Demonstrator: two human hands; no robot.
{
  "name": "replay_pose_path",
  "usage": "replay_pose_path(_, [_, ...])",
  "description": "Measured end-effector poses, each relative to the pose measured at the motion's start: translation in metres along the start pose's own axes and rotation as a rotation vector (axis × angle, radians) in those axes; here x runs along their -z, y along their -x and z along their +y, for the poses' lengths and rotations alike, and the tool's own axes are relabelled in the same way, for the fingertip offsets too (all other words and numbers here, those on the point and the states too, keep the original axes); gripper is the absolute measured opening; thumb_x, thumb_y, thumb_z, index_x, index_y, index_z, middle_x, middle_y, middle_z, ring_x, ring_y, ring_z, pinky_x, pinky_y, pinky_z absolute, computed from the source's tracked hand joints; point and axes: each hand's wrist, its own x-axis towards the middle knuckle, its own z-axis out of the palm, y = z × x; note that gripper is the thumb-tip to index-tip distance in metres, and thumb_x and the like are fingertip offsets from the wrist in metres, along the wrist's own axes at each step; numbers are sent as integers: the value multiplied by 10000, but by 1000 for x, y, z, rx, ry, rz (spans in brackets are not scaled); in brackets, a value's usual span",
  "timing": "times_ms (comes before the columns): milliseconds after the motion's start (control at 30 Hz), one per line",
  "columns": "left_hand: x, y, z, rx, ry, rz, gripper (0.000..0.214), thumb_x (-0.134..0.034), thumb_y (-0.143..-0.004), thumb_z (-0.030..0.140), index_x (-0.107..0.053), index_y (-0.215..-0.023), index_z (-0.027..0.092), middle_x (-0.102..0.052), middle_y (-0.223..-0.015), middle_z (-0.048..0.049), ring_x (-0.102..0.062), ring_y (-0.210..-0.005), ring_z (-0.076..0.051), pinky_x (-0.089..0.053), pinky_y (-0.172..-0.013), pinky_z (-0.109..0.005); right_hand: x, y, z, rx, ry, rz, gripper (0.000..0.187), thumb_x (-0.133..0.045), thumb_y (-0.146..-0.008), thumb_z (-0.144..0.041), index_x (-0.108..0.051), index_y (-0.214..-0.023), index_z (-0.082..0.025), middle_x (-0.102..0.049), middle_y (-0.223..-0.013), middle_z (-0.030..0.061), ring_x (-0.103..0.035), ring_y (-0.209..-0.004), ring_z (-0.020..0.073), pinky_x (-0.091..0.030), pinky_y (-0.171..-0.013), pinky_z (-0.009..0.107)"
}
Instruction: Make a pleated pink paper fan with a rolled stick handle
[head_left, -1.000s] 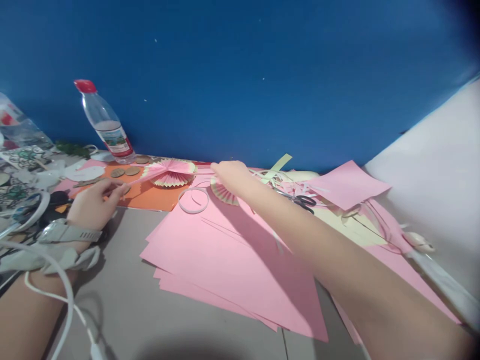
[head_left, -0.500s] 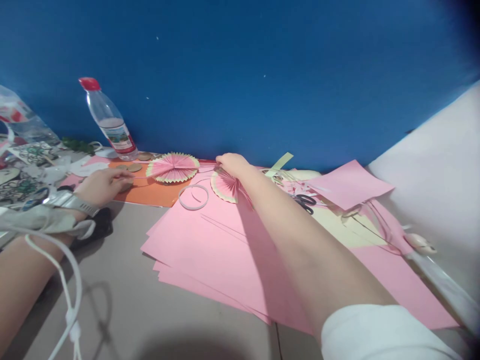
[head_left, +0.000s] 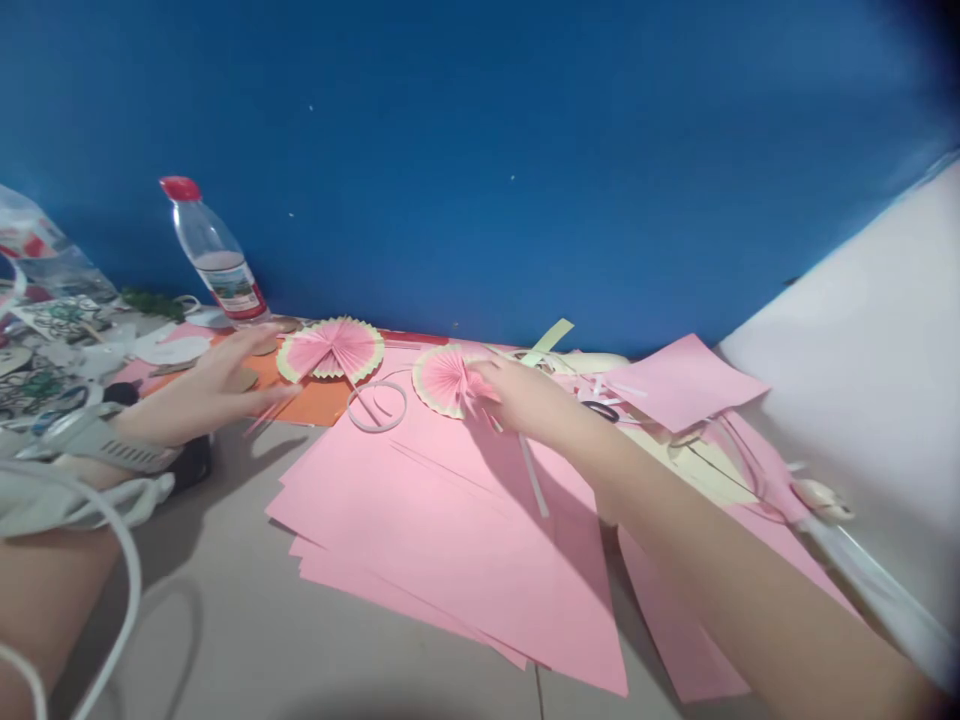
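Observation:
My left hand point(head_left: 206, 395) reaches over the orange sheet point(head_left: 322, 405), fingers stretched and apart, with nothing seen in its grasp. Near its fingertips lies a round pleated paper fan point(head_left: 330, 350), pink with a pale yellow rim. Thin pink strips point(head_left: 274, 410) run beneath the thumb. My right hand point(head_left: 517, 395) pinches the right side of a second pleated fan point(head_left: 442, 378) of the same colours. The fingertips there are partly hidden by the hand. Under this fan spreads a stack of pink paper sheets point(head_left: 442, 540), with a pale ring point(head_left: 377, 407) on top.
A red-capped bottle point(head_left: 225, 270) leans by the blue wall point(head_left: 480, 160). Craft clutter point(head_left: 60, 350) covers the left. Black scissors point(head_left: 600, 410) and a loose pink sheet point(head_left: 690, 380) lie right of my right hand. A white cable point(head_left: 131, 570) hangs near my left forearm.
My right hand has moved from the second fan's top edge to its right side. My left hand has opened wider and come nearer. A narrow pale strip now shows below my right hand.

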Motion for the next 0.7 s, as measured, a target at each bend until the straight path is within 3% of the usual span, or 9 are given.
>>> replay_pose_path(33, [-7, -4, 2, 103, 427, 35, 571, -881, -511, 210, -638, -1019, 121, -645, -1128, -67, -511, -1117, -239, -240, -1086, -409, 0, 10, -3, 8, -34, -18, 351, -541, -866, -238, -556, -1213, -185, -630, -1101, 109, -613, -957, 250, -439, -732, 311])
replay_pose_path(100, [-24, -16, 7, 109, 674, 128, 311, -667, -799, 369, -594, -988, 134, -642, -972, -33, -551, -981, -173, -344, -1007, -385, -2, 25, -9, 15, -106, -35, 342, -523, -884, -276, -558, -1215, -199, -636, -1110, 94, -615, -955, 222, -432, -740, 290])
replay_pose_path(167, [-45, -28, 13, 117, 867, 165, 402, -343, -941, 489, -554, -934, 146, -591, -821, -6, -568, -845, -143, -434, -881, -352, -4, 34, -15, 8, -174, -35, 345, -501, -899, -300, -551, -1226, -202, -639, -1116, 85, -616, -955, 206, -432, -747, 281])
replay_pose_path(333, [-82, -46, 24, 124, 1182, 159, 574, -141, -926, 553, -540, -870, 144, -532, -680, -8, -533, -630, -123, -457, -626, -262, -8, 62, -17, -44, -313, 5, 310, -469, -915, -302, -565, -1188, -189, -632, -1167, 74, -614, -986, 188, -442, -782, 273])
replay_pose_path(400, [-89, -49, 27, 82, 1259, 169, 600, -200, -856, 671, -527, -823, 169, -522, -654, 2, -513, -607, -111, -448, -600, -233, -9, 76, -15, -60, -353, 27, 292, -446, -928, -317, -567, -1173, -213, -629, -1178, 55, -613, -992, 176, -443, -791, 267])
replay_pose_path(500, [-102, -53, 36, -20, 1274, 115, 573, -337, -791, 713, -528, -775, 174, -514, -653, 2, -490, -599, -98, -423, -562, -203, -15, 90, -12, -86, -385, 65, 273, -421, -942, -321, -563, -1155, -227, -631, -1155, 48, -614, -972, 163, -442, -801, 271])
replay_pose_path(600, [-124, -56, 52, -146, 1165, 23, 593, -309, -796, 716, -553, -772, 175, -503, -650, 3, -461, -563, -92, -389, -507, -192, -26, 92, -17, -98, -380, 98, 249, -450, -931, -330, -575, -1107, -206, -644, -1069, 62, -602, -955, 179, -434, -799, 289])
replay_pose_path(700, [-154, -42, 70, -248, 959, -90, 483, -394, -831, 626, -598, -823, 188, -534, -656, 1, -458, -538, -110, -379, -484, -217, -38, 91, -27, -99, -350, 122, 298, -634, -809, -421, -592, -998, -195, -637, -1006, 67, -570, -943, 223, -414, -796, 330])
